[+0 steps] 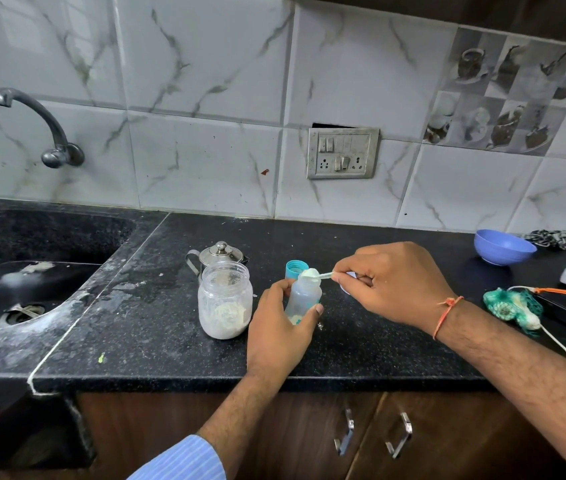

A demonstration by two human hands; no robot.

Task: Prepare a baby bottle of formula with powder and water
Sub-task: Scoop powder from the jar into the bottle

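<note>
We start at the right hand (389,282), whose grip is narrow: thumb and forefinger pinch the end of a small clear scoop (312,274) by its handle. The handle runs roughly level, pointing from the pinch leftward, and the bowl at its far end is heaped with pale powder. That bowl sits right over the open mouth of the baby bottle (304,294), touching or just above the rim; we cannot tell which.

The bottle stands on the bench (177,341) with its long axis close to upright, leaning slightly toward the right hand. Our left hand (280,323) wraps its lower body from the near side, thumb on the right flank and fingers around the left, so the neck is steadied while the mouth stays uncovered. A little powder already shows at the bottom of the bottle.

So the relation that matters is short: the mouth lies directly under the scoop's bowl, at the leftward end of the handle. We judge the next move to be a roll of the right wrist about the handle's axis, tipping the heap down the neck; a heap wider than the opening could spill onto the bench.

Just left of the left hand stands the open powder jar (225,301), within easy reach of the right hand for another scoop. Behind it sits a small steel kettle (221,254), and a blue cap (296,268) stands behind the bottle.
</note>
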